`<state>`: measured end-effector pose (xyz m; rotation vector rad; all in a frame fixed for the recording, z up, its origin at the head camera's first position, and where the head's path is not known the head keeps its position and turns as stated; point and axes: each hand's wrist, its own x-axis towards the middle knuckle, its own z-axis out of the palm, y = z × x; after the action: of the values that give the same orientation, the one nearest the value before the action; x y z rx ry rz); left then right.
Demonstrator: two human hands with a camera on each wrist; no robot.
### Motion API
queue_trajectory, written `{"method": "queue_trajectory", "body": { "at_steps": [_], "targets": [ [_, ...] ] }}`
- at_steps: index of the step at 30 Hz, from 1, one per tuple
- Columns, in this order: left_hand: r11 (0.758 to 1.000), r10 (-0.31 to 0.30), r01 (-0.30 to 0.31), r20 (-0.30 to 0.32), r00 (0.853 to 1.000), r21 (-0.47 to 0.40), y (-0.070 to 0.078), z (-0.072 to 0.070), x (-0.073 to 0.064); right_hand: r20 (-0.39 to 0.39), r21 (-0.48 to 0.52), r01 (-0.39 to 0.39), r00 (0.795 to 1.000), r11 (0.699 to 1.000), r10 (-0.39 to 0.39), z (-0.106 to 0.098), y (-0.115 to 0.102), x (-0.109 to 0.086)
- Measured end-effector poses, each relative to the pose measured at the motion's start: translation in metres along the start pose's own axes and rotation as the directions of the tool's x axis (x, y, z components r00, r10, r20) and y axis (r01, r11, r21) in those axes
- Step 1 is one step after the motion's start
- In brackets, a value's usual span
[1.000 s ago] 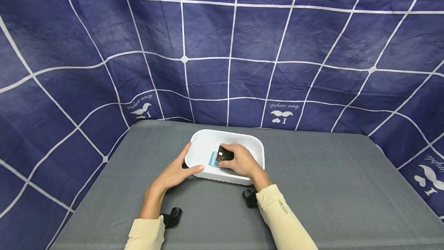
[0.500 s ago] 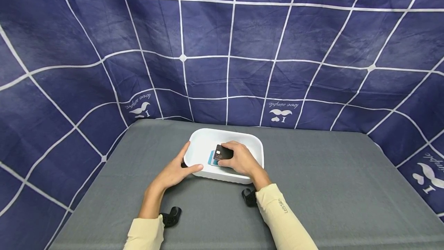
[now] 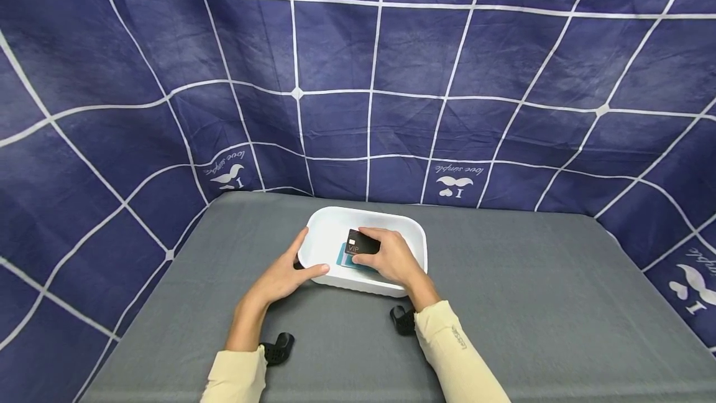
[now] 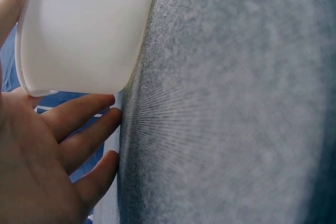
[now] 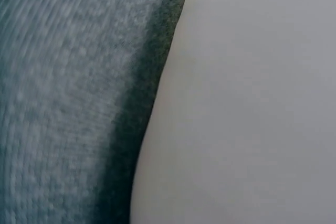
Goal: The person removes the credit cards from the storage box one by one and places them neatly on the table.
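Note:
A white plastic bin (image 3: 327,235) with rounded corners sits in the head view's middle. My left hand (image 3: 282,277) rests on its left end, thumb at the near rim and index finger along the left side. In the left wrist view the other fingers (image 4: 86,135) of that hand spread below the bin's end, fairly straight. Inside the bin, my right hand (image 3: 391,259) pinches a black card (image 3: 361,243) marked VIP between thumb and fingers. Under it shows a blue card (image 3: 345,259), partly covered by the black card and the hand. The right wrist view shows only bin wall and cloth.
Grey cloth (image 3: 531,303) covers the table around the bin. A dark blue curtain (image 3: 408,129) with white grid lines hangs behind and at both sides. Black wrist devices (image 3: 278,349) sit at both cuffs.
The black card has shifted slightly away from me with my right hand, and more of the blue card shows below it. My left hand stays at the bin's left end.

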<state>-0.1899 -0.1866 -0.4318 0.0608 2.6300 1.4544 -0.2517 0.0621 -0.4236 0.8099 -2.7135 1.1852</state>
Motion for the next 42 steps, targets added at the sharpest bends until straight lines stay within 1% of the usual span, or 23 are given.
{"method": "queue_trajectory", "body": {
  "at_steps": [7,15,20,29,35,42],
  "targets": [
    [1.0,0.003,-0.003,-0.011,1.0,-0.01,0.0,0.0,0.0,-0.046,-0.03,0.041,0.998,0.999,-0.043,0.0,-0.001,-0.001],
    [1.0,-0.014,0.014,-0.006,1.0,0.006,0.001,0.004,0.0,-0.137,-0.005,0.063,0.989,0.998,-0.063,-0.002,-0.001,-0.007],
    [1.0,-0.014,0.014,-0.014,1.0,-0.006,0.002,0.003,0.001,-0.164,-0.022,0.085,0.983,0.996,-0.087,-0.001,-0.001,-0.007],
    [1.0,-0.011,0.011,-0.019,1.0,0.018,0.002,0.002,0.0,-0.142,-0.097,0.181,0.971,0.979,-0.194,0.001,-0.005,-0.011],
    [1.0,-0.019,0.02,-0.019,1.0,0.02,0.004,0.003,0.001,-0.136,-0.145,0.193,0.968,0.97,-0.213,-0.002,-0.007,-0.011],
    [1.0,-0.031,0.031,-0.016,0.999,-0.004,0.002,0.003,0.004,-0.104,-0.156,0.237,0.962,0.959,-0.254,-0.004,-0.009,-0.011]
  ]
}}
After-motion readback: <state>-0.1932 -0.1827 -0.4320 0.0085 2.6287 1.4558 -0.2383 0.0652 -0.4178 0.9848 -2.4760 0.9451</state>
